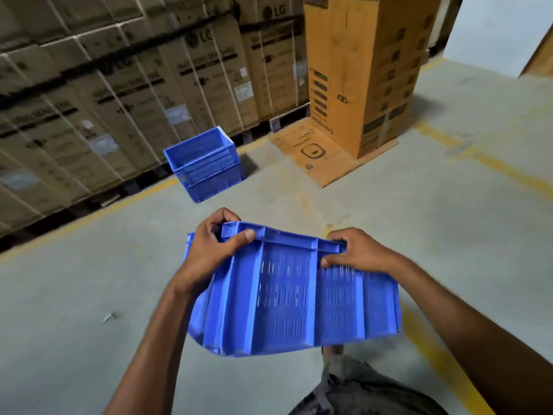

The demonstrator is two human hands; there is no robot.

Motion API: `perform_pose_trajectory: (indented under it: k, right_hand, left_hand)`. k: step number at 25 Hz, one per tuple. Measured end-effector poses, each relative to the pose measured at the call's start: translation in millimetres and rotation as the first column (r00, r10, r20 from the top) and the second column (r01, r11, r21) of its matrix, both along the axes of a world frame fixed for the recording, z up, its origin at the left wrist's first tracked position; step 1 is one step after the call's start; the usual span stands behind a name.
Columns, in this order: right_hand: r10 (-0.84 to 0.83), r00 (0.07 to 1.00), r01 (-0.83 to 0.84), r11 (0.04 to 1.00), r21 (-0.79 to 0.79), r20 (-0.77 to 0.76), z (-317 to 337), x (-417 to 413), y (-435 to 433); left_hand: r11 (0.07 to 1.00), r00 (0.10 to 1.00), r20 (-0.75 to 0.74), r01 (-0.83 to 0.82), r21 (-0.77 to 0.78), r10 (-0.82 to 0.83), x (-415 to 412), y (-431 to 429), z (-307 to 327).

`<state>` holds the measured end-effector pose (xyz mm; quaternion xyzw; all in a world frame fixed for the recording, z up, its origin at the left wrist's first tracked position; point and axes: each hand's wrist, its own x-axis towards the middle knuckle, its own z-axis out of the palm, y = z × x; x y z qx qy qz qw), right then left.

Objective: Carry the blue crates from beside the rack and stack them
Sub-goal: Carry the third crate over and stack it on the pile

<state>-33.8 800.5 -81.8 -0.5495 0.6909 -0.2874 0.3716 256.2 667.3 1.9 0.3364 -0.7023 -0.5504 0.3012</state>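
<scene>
I hold a blue slotted plastic crate (287,298) in front of me, above the concrete floor, with its near side wall facing the camera. My left hand (209,250) grips the crate's top rim at its left corner. My right hand (356,250) grips the same rim further right. Ahead on the floor, a stack of blue crates (205,164) nested in one another stands by the wall of cartons, well beyond my hands.
Strapped brown cartons (119,85) on pallets line the left. A tall orange carton (368,70) stands on flattened cardboard (311,154) at the back right. Yellow floor lines (490,166) cross the grey concrete. A small scrap (109,317) lies on the floor at left.
</scene>
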Motion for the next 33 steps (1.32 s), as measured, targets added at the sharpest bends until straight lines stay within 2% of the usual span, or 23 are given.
perform_pose_trajectory:
  k: [2,3,4,5,6,7,8,9,10,12,13,15,17,18,22,24,26,29,31,33]
  right_hand:
    - [0.045,0.998,-0.044,0.998,-0.039,0.041,-3.4,5.2,-60.9]
    - [0.062,0.997,-0.060,0.996,-0.064,0.042,-2.4,7.6,-90.2]
    - [0.084,0.996,-0.082,0.992,-0.096,0.020,-0.9,8.8,-122.1]
    - [0.100,0.995,-0.102,0.987,-0.125,-0.025,0.4,10.7,-151.9]
    - [0.107,0.990,-0.119,0.984,-0.132,-0.093,2.0,11.4,-183.4]
    - [0.106,0.979,-0.131,0.981,-0.142,-0.172,3.3,12.5,-211.4]
    - [0.098,0.962,-0.143,0.976,-0.165,-0.255,5.1,13.9,-235.6]
    - [0.082,0.940,-0.155,0.967,-0.203,-0.330,7.6,12.9,-259.3]
    - [0.064,0.925,-0.168,0.954,-0.250,-0.374,8.8,9.4,-280.5]
    - [0.089,0.913,-0.230,0.919,-0.321,-0.399,7.3,-6.9,-326.5]
    - [0.141,0.888,-0.296,0.903,-0.310,-0.439,5.7,-17.0,-346.7]
    - [0.249,0.767,-0.435,0.879,-0.195,-0.591,0.1,-38.9,-390.1]
    - [0.296,0.692,-0.446,0.892,-0.068,-0.659,-16.2,-58.0,-441.3]
    - [0.302,0.699,-0.415,0.909,-0.024,-0.648,-27.6,-66.6,-466.0]
    - [0.250,0.832,-0.273,0.962,0.028,-0.495,-61.3,-84.3,-580.2]
    - [0.246,0.856,-0.241,0.968,0.071,-0.455,-68.8,-85.0,-636.3]
    - [0.259,0.862,-0.238,0.966,0.103,-0.435,-73.5,-80.7,-685.6]
    - [0.263,0.883,-0.247,0.965,0.093,-0.389,-71.5,-67.3,-748.8]
    - [0.237,0.906,-0.218,0.971,0.093,-0.352,-62.1,-55.5,-790.4]
    - [0.260,0.888,-0.246,0.965,0.087,-0.378,-54.4,-46.9,-833.2]
  left_hand:
    - [0.999,0.999,0.033,-0.032,-0.016,0.033,11.4,-47.5,5.8]
    - [0.996,0.994,0.092,-0.045,-0.075,0.052,10.6,-71.2,8.8]
    - [0.983,0.972,0.216,-0.049,-0.180,0.088,5.3,-96.9,12.3]
    - [0.954,0.907,0.403,0.001,-0.299,0.125,-2.4,-120.0,13.2]
    - [0.914,0.774,0.612,0.116,-0.389,0.163,-14.0,-142.7,12.1]
    - [0.872,0.595,0.781,0.265,-0.412,0.188,-26.2,-160.2,8.4]
    - [0.837,0.439,0.877,0.392,-0.381,0.194,-37.9,-175.8,-0.6]
    - [0.816,0.351,0.915,0.459,-0.352,0.198,-49.1,-193.8,-12.4]
    - [0.812,0.333,0.920,0.466,-0.353,0.209,-57.6,-209.9,-21.3]
    - [0.828,0.389,0.877,0.363,-0.427,0.282,-67.4,-248.5,-31.6]
    - [0.826,0.408,0.851,0.313,-0.469,0.329,-70.0,-262.1,-34.9]
    - [0.811,0.416,0.816,0.254,-0.528,0.401,-81.5,-288.5,-39.7]
    - [0.793,0.387,0.818,0.276,-0.543,0.425,-105.0,-325.4,-41.5]
    - [0.779,0.374,0.824,0.311,-0.544,0.426,-118.8,-346.0,-43.8]
    - [0.703,0.386,0.833,0.456,-0.545,0.396,-154.3,-453.7,-53.9]
    - [0.652,0.429,0.820,0.506,-0.565,0.378,-157.4,-511.1,-56.4]
    - [0.644,0.455,0.826,0.531,-0.551,0.332,-148.6,-565.4,-55.7]
    - [0.667,0.477,0.834,0.530,-0.524,0.277,-122.9,-640.3,-48.5]
    - [0.725,0.487,0.841,0.488,-0.487,0.237,-100.9,-688.3,-44.3]
    - [0.793,0.443,0.863,0.422,-0.439,0.242,-76.0,-734.9,-47.6]
